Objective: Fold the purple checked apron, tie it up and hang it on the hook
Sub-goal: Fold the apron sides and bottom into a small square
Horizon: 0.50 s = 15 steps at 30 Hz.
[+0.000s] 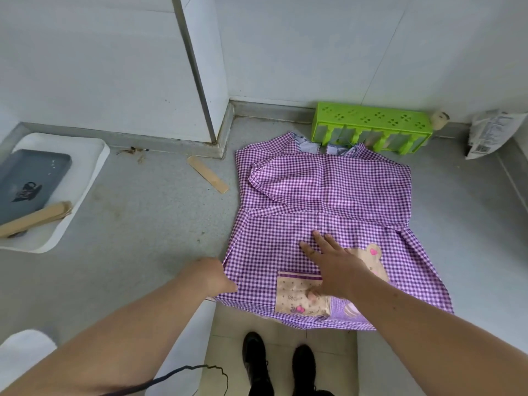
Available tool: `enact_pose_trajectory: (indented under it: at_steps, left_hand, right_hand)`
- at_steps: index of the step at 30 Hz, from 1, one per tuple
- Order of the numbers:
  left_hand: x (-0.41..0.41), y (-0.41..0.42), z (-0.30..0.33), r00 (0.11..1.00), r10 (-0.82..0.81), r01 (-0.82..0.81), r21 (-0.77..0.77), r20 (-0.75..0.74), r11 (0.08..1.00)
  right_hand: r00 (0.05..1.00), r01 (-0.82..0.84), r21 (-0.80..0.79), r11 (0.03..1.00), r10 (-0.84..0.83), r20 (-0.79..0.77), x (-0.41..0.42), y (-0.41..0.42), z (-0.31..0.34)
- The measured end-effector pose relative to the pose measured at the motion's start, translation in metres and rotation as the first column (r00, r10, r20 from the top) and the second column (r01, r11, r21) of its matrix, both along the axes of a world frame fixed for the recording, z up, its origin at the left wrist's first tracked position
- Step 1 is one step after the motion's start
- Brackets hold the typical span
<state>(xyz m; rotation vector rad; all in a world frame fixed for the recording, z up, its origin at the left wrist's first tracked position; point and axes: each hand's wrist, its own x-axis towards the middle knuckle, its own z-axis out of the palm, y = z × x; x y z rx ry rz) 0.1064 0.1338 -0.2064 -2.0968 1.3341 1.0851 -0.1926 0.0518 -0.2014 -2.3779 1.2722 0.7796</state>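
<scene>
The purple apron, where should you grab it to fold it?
Take the purple apron by its right side edge and come in from the right. It lies flat on the counter, the left hand already holds the left edge, and the right hand rests flat on the middle, so that free edge could lift over.

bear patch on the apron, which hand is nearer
Right. The right hand lies flat on the apron touching the bear patch; the left hand grips the apron's left edge.
</scene>
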Motion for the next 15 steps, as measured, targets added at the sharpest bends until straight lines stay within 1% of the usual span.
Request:
enact_pose_trajectory:
  at_steps: [1, 3, 4, 5, 6, 8, 9, 11, 13, 15]
  left_hand:
    - [0.0, 0.005, 0.001, 1.0, -0.015, 0.015, 0.023, 0.009, 1.0]
    - [-0.001, 0.015, 0.001, 0.993, -0.081, 0.077, 0.044, 0.087, 0.996]
    - [-0.001, 0.019, 0.0, 0.988, -0.097, 0.094, 0.03, 0.124, 0.995]
    - [-0.001, 0.024, -0.001, 0.988, -0.086, 0.087, -0.007, 0.129, 0.996]
    - [0.0, 0.029, -0.002, 0.994, -0.055, 0.06, -0.057, 0.093, 0.997]
    - [0.001, 0.034, 0.008, 0.998, 0.038, -0.044, -0.15, -0.044, 0.988]
    - [-0.003, 0.038, 0.013, 0.987, 0.098, -0.12, -0.182, -0.126, 0.976]
    - [-0.003, 0.04, 0.019, 0.943, 0.217, -0.267, -0.184, -0.252, 0.946]
    - [-0.008, 0.044, 0.021, 0.901, 0.307, -0.368, -0.165, -0.306, 0.915]
    - [-0.007, 0.046, 0.015, 0.895, 0.335, -0.397, -0.182, -0.294, 0.9]
  right_hand:
    - [1.0, 0.002, 0.001, 1.0, -0.002, -0.003, 0.0, 0.0, 0.001]
    - [1.0, 0.008, 0.001, 1.0, -0.008, -0.008, 0.001, -0.001, 0.002]
    - [1.0, 0.014, -0.003, 1.0, -0.014, -0.009, 0.001, -0.002, 0.002]
    - [1.0, 0.014, -0.011, 1.0, -0.014, -0.009, 0.001, -0.003, 0.002]
    - [1.0, 0.017, -0.021, 1.0, -0.018, -0.011, 0.0, -0.003, 0.002]
    - [0.998, 0.055, -0.042, 0.998, -0.055, 0.002, -0.003, -0.002, 0.001]
    - [0.996, 0.09, -0.046, 0.995, -0.088, 0.032, -0.01, 0.004, 0.003]
    - [0.971, 0.203, -0.039, 0.978, -0.196, 0.134, -0.023, 0.013, 0.005]
    - [0.928, 0.329, -0.052, 0.943, -0.313, 0.201, -0.052, 0.029, 0.009]
    - [0.874, 0.461, -0.095, 0.882, -0.433, 0.219, -0.087, 0.043, 0.007]
